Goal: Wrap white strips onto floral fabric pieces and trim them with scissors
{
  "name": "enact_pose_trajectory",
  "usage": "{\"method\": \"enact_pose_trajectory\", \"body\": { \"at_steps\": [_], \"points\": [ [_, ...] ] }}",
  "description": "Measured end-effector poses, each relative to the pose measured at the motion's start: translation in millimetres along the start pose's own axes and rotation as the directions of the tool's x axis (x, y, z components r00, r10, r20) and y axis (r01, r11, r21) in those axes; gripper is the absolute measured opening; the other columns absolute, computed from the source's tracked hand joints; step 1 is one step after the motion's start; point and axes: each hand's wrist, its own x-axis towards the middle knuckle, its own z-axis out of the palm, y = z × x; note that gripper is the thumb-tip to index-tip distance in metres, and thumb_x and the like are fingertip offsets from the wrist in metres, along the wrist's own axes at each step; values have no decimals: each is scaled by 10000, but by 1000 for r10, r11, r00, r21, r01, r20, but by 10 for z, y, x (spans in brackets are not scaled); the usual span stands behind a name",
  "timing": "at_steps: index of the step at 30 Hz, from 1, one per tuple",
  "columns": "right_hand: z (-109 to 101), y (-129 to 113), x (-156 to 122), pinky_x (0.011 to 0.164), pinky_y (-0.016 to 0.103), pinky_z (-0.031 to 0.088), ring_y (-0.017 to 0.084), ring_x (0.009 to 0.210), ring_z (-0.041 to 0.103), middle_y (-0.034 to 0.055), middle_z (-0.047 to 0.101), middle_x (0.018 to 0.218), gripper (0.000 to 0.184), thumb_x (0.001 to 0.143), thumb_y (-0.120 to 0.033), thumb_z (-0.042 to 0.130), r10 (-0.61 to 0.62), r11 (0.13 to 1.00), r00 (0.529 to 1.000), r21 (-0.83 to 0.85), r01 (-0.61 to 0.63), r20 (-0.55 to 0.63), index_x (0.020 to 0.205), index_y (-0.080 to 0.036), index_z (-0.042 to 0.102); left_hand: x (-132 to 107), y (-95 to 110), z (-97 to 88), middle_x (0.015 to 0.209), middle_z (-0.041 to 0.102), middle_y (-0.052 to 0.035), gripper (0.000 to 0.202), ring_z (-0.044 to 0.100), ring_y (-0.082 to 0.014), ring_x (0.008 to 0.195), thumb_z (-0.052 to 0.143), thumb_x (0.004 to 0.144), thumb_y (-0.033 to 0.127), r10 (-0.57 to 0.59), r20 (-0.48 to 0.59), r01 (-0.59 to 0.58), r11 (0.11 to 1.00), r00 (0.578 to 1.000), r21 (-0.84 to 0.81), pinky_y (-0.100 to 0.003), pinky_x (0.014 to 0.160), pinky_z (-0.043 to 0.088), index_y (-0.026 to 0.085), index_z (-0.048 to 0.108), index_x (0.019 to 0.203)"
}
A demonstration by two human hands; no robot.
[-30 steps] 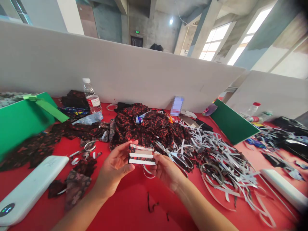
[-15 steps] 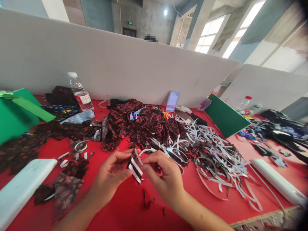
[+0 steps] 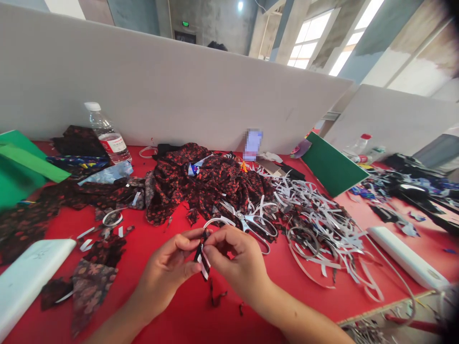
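The piece (image 3: pixel 204 270), small and dark with white bands, is held between both hands, above the table (image 3: pixel 168 317), nearer the person than the scissors (image 3: pixel 244 221) and a little to their left. The left hand (image 3: pixel 165 267) has its grip drawn in tight, thumb against fingers on the piece's left side, which probably steadies it. The right hand (image 3: pixel 238 267) pinches narrowly at the upper right edge; its curled fingers hide exactly how much they have hold of. Two pinches from opposite sides likely let so small and limp a thing be turned without folding up.

The scissors lie with handles toward the right hand, an angle that would suit picking them up from that side. Just beyond and left of them sits the cloth (image 3: pixel 179 179), bunched as if pushed back to leave working room. White strips (image 3: pixel 310 203) pile to their right, perhaps as offcuts. Farther beyond the scissors, the phone (image 3: pixel 253 145) stands propped, presumably for viewing.
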Motion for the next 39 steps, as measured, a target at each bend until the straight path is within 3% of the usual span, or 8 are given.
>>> {"method": "enact_pose_trajectory", "body": {
  "at_steps": [18, 27, 39],
  "points": [
    [-47, 2, -5, 497, 174, 360, 77, 541, 474, -23, 553, 617, 77, 735, -142, 589, 40, 999, 998, -30, -39, 43, 664, -156, 616, -31, 33, 27, 1144, 671, 11, 134, 581, -224, 1138, 762, 664, 144, 6, -30, -3, 997, 1000, 80, -360, 1014, 416, 240, 680, 708],
    [-56, 25, -3, 514, 175, 378, 80, 550, 495, -22, 577, 621, 97, 753, -154, 589, 77, 997, 995, -6, -77, 69, 661, -165, 619, -28, 29, 15, 1164, 661, -32, 100, 574, -243, 1145, 752, 679, 162, 23, -14, -21, 991, 1000, 134, -382, 1010, 420, 224, 688, 727],
    [-60, -8, 19, 470, 170, 398, 75, 487, 511, -23, 573, 579, 94, 754, -194, 575, 196, 962, 969, 163, -220, 153, 668, -158, 586, -36, 32, 7, 1153, 672, -27, 100, 572, -219, 1142, 748, 677, 160, 57, -4, -54, 972, 998, 227, -346, 989, 438, 248, 701, 683]
  ]
}}
